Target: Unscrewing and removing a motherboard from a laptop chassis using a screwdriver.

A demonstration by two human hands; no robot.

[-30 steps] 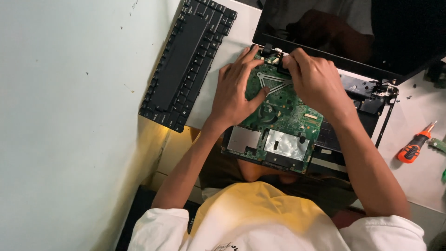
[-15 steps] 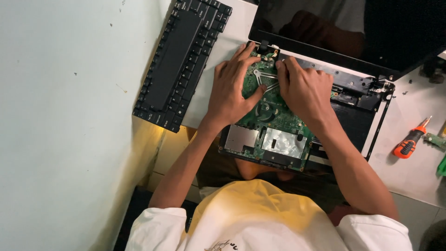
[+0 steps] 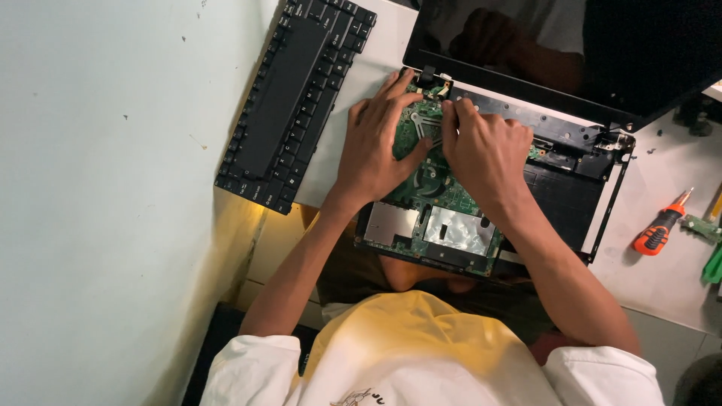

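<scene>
Atop the green board (image 3: 432,203), long axis toward screen, L hand (image 3: 376,150) & R hand (image 3: 489,154) press flat, nothing gripped.

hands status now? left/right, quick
Left hand: open, fingers spread flat on the green motherboard.
Right hand: fingers curled, pressing the motherboard's top edge; grip unclear.

**What you cannot see from here**

Your left hand (image 3: 376,150) and right hand (image 3: 485,154) cover the upper part of the green circuit board (image 3: 444,218), so whatever your fingertips press there stays hidden. The dark laptop screen (image 3: 602,53) and the detached keyboard (image 3: 297,94) run off the top edge. At the right edge, a green tool (image 3: 713,265) is cut off and unidentifiable.
</scene>
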